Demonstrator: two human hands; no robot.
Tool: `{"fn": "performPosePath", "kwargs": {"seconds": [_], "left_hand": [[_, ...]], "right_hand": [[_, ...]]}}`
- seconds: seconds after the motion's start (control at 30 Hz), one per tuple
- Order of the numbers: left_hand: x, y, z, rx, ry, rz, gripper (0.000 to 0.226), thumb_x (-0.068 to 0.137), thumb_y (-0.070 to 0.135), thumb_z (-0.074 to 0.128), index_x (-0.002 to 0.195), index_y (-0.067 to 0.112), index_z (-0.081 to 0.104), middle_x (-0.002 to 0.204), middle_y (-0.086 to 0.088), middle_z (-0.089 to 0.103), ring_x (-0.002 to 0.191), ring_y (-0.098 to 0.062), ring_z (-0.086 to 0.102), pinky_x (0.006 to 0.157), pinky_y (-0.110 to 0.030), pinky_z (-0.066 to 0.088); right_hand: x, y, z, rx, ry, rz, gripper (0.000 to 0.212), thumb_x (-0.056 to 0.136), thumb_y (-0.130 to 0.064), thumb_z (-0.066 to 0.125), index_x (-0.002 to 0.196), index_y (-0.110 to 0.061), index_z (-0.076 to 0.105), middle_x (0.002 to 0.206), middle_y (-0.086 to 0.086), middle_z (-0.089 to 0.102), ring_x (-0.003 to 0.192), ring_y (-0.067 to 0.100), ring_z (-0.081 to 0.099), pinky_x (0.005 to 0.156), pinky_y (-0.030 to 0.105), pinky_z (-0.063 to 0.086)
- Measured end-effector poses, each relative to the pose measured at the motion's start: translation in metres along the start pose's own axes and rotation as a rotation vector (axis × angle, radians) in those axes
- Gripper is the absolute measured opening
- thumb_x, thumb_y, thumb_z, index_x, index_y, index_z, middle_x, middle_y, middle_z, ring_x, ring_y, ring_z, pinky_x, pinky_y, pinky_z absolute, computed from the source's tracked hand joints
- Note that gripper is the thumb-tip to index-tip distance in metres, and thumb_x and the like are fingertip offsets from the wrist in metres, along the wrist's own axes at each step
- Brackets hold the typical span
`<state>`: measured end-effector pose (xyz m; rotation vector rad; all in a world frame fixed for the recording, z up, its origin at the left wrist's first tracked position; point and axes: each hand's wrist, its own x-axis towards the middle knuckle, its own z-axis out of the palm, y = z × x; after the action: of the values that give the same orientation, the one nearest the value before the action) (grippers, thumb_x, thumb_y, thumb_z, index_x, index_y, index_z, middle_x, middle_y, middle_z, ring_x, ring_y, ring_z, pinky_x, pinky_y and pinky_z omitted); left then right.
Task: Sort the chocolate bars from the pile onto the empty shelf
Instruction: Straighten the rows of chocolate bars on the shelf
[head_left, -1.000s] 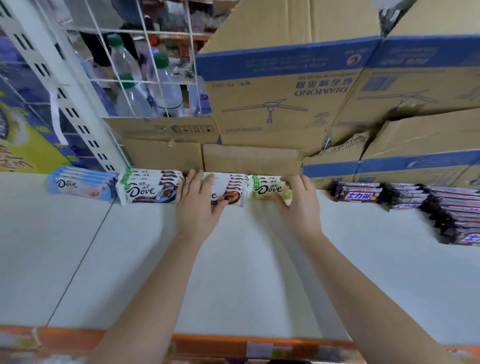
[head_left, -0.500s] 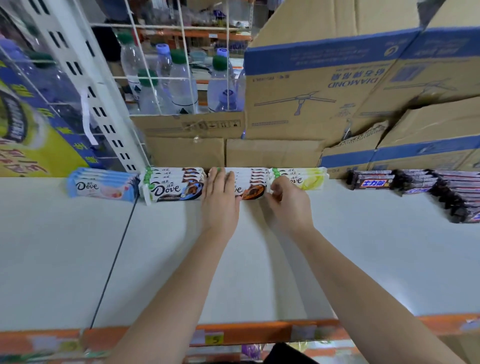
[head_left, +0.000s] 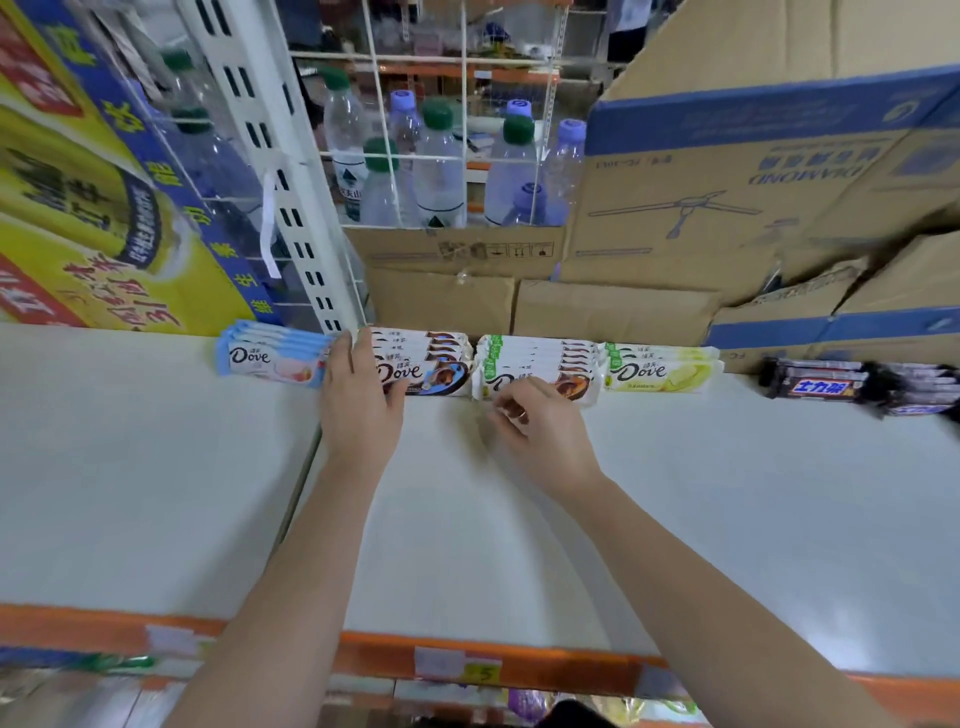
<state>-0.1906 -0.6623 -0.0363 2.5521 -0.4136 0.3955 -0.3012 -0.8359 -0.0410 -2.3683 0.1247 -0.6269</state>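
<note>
Stacks of Dove bars (head_left: 660, 370) line the back of the white shelf (head_left: 727, 519). Left hand (head_left: 361, 400) lies flat and open on the brown-and-blue stack (head_left: 431, 366) — right hand (head_left: 540, 431), fingers loosely curled and holding nothing, touches the orange-marked stack (head_left: 540, 361).

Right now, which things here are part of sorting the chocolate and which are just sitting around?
Part of the job: blue Dove stack, brown Dove stack, green-tab Dove stack, yellow Dove stack, dark bars, white shelf.

Just there: water bottles, cardboard boxes, yellow poster.
</note>
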Motion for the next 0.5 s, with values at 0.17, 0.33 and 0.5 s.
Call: {"fn": "performPosePath", "kwargs": {"seconds": [0.17, 0.33, 0.5], "left_hand": [[0.007, -0.007, -0.001, -0.064, -0.007, 0.06, 0.068, 0.079, 0.017, 0.071, 0.136, 0.0, 0.038, 0.135, -0.023, 0.043, 0.129, -0.037, 0.036, 0.11, -0.043, 0.026], [0.0, -0.008, 0.004, -0.06, -0.006, 0.14, 0.068, 0.076, 0.018, 0.073, 0.134, -0.001, 0.041, 0.134, -0.024, 0.043, 0.128, -0.04, 0.035, 0.112, -0.048, 0.021], [0.002, -0.008, 0.008, -0.082, -0.019, 0.098, 0.071, 0.079, 0.017, 0.071, 0.139, 0.003, 0.035, 0.142, -0.022, 0.035, 0.136, -0.037, 0.027, 0.113, -0.041, 0.017]], "right_hand": [[0.005, -0.012, 0.02, -0.054, -0.001, 0.011, 0.005, 0.08, -0.015, 0.065, 0.084, -0.014, 0.063, 0.08, 0.002, 0.061, 0.072, 0.02, 0.055, 0.062, 0.035, 0.047], [0.004, -0.015, 0.028, -0.079, 0.034, 0.039, 0.007, 0.079, -0.01, 0.064, 0.085, -0.014, 0.064, 0.082, 0.0, 0.061, 0.075, 0.02, 0.055, 0.064, 0.037, 0.048], [0.001, -0.017, 0.027, -0.034, 0.063, 0.061, 0.008, 0.08, -0.011, 0.065, 0.087, -0.014, 0.065, 0.083, -0.001, 0.062, 0.076, 0.019, 0.056, 0.066, 0.036, 0.049]]}}
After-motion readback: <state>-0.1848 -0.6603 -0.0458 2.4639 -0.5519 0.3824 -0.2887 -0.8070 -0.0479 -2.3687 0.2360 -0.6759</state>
